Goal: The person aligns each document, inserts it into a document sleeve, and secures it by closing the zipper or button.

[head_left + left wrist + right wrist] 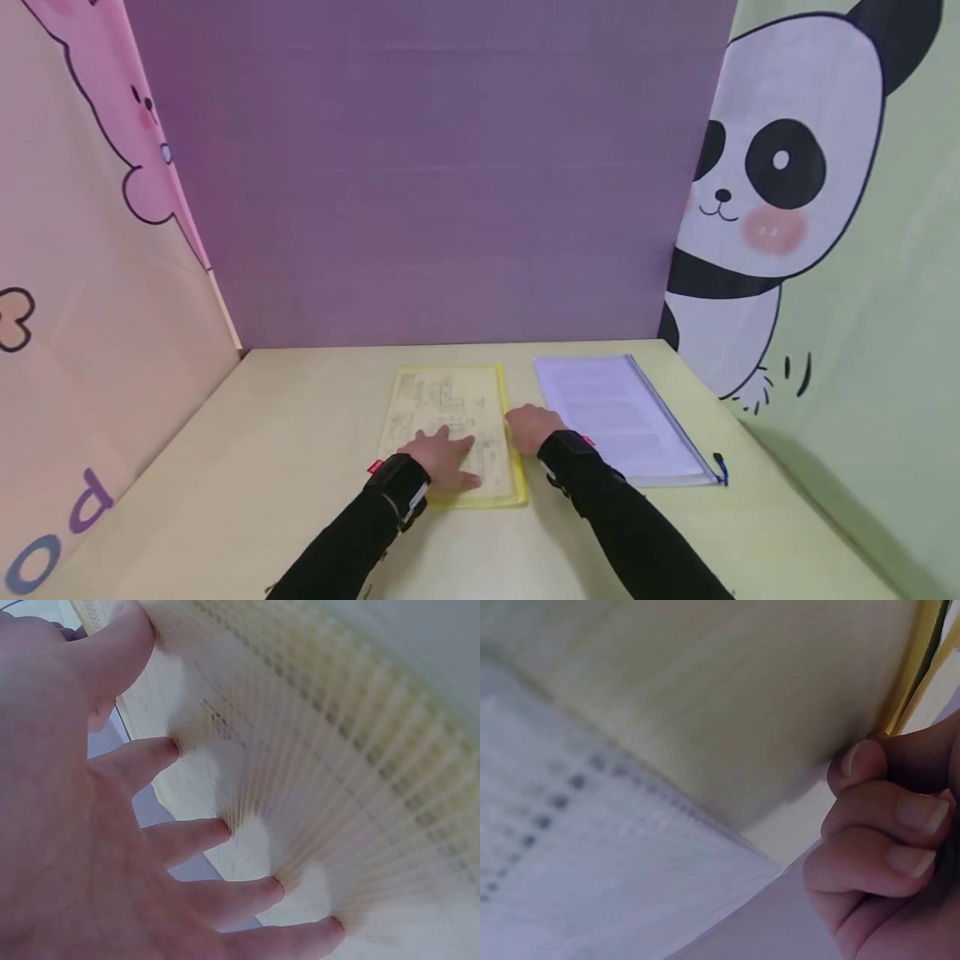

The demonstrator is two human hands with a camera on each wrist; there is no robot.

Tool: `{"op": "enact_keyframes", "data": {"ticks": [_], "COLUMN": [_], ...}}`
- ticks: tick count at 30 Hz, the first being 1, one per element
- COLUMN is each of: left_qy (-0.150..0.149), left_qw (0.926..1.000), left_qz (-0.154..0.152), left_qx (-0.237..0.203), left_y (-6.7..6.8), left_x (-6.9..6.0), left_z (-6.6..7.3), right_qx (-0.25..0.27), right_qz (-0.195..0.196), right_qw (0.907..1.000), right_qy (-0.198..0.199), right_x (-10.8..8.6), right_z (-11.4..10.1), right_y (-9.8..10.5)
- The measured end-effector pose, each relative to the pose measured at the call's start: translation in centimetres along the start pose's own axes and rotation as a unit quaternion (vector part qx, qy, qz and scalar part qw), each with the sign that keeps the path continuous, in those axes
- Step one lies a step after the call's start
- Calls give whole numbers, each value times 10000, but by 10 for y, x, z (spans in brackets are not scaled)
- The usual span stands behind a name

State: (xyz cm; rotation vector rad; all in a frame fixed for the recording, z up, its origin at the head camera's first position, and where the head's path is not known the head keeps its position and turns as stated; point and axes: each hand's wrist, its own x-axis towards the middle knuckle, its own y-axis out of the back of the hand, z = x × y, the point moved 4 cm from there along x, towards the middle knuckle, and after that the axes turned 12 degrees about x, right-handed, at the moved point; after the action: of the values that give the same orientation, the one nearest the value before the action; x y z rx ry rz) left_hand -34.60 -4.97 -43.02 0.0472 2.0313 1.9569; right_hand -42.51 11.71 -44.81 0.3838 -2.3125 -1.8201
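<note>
A yellow report cover (450,502) lies on the table in the head view, with a printed sheet (431,392) showing on top and a yellow spine strip (502,385) along its right side. My left hand (444,460) rests on the sheet's lower part, fingers spread; in the left wrist view its fingertips (251,894) touch the paper. At the cover's right edge is my right hand (534,427). In the right wrist view its curled fingers (877,855) pinch the yellow edge strip (911,675) between thumb and forefinger. The grip's far side is hidden.
To the right lies a lilac report cover (600,417) with a spine bar (667,412) and a dark blue cord (721,468) at its lower corner. A purple panel (450,183) stands behind the table (300,433), with decorated walls on both sides.
</note>
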Motion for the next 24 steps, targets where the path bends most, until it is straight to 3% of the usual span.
{"op": "enact_keyframes", "data": {"ticks": [13,24], "left_qy": [50,-21], "left_qw": [9999,9997], "left_qz": [60,111], "left_qx": [85,224], "left_y": [-7,-7], "left_x": [14,13], "left_z": [-4,-3], "right_qx": [-268,-340], "right_qz": [29,39], "right_qw": [9984,9981], "right_qy": [493,520], "right_x": [-10,-18], "right_z": [1,1], "right_y": [2,-1]}}
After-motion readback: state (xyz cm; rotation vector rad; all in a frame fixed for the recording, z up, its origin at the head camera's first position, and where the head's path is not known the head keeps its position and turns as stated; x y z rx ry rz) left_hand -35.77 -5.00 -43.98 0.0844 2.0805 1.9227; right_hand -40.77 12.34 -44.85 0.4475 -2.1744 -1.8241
